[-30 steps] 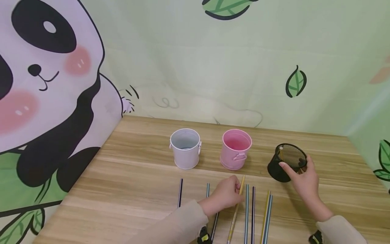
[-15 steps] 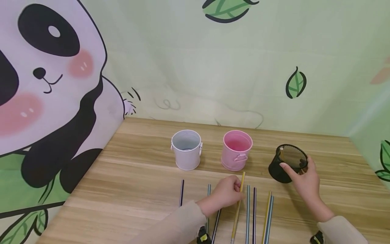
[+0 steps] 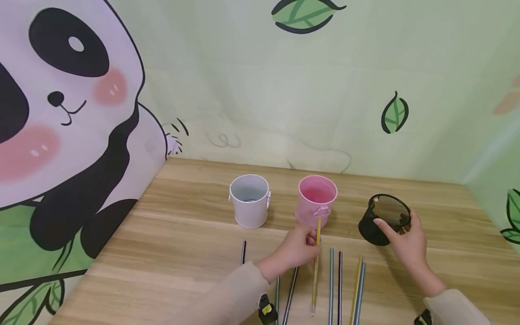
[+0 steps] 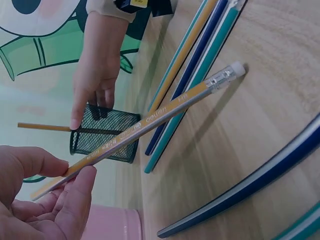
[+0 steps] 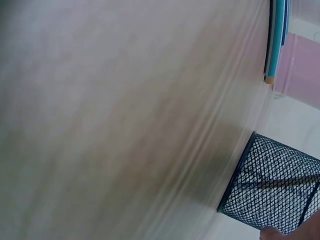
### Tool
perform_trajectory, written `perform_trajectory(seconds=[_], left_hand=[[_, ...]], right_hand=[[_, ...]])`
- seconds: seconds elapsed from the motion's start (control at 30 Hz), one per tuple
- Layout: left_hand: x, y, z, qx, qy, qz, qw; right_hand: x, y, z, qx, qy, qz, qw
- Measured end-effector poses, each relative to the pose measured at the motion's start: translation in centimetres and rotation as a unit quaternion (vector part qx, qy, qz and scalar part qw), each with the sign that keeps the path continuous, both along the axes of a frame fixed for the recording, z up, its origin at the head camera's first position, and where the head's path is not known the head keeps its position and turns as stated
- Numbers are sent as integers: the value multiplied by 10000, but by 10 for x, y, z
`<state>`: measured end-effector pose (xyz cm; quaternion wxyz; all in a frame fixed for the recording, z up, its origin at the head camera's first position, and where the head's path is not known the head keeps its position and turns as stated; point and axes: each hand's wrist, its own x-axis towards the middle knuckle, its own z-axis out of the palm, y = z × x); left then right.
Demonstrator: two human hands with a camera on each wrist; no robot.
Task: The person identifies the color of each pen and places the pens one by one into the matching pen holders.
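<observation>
My left hand [image 3: 298, 247] pinches a yellow pencil [image 3: 315, 277] between thumb and fingers. In the left wrist view the pencil slants with its white eraser end [image 4: 237, 69] out over the table and its shadow apart from it. Its upper end overlaps the base of the pink bucket [image 3: 310, 208] in the head view. On the right, a black mesh pen cup [image 3: 373, 231] is gripped by my right hand [image 3: 409, 248], thumb at the near rim and fingers round the far side. One pencil [image 4: 44, 126] stands inside that cup.
A white bucket [image 3: 250, 213] stands left of the pink one. Right of the held pencil lie a teal pencil [image 3: 331, 284], a dark blue pencil [image 3: 340, 284] and a yellow-and-teal pair. Several more, including a dark one [image 3: 243, 252], lie around the left forearm. A panda-printed cloth [image 3: 243, 90] backs the table.
My left hand has lifted the yellow pencil off the table and moved it slightly left and away from me, toward the pink bucket. The right hand keeps its grip on the pen cup.
</observation>
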<state>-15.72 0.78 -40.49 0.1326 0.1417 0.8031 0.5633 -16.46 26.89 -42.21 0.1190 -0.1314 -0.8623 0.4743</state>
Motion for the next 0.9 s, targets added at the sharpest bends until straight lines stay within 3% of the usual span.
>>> perform_trajectory(seconds=[0.9], left_hand=[[-9, -8, 15, 759, -496, -77, 9958]], right_hand=[[1, 0, -2, 24, 32, -22, 10000]])
